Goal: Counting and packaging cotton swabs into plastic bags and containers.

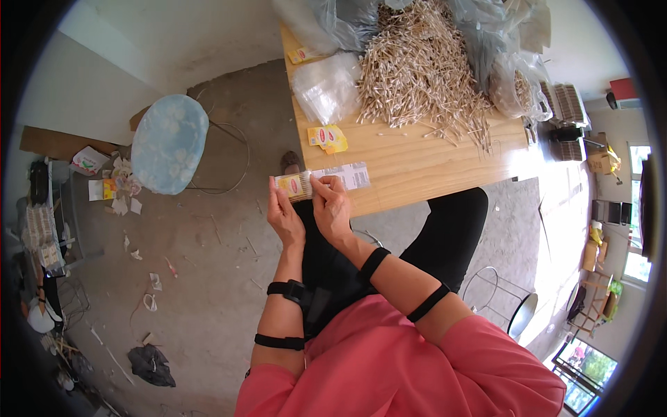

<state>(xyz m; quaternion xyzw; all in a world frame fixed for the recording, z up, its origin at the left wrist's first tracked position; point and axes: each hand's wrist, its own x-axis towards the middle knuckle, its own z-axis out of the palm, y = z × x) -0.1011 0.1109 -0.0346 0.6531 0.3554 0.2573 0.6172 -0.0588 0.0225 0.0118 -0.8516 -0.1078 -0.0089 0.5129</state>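
While lying mostly out beyond the hands, worktop [403, 156] listed first, then heap of cotton swabs [420, 66] on its far part. Right hand [333, 208] and left hand [286, 219] close together by the near left corner. Between them, yellow-fronted swab packet [293, 186], long axis left to right, right end angled slightly away from the body. Left fingers closed on its left end, right fingers pinched at its right, nearer the pale printed strip [354, 176]. Hidden: packet's underside. Unclear: whether joined to strip.
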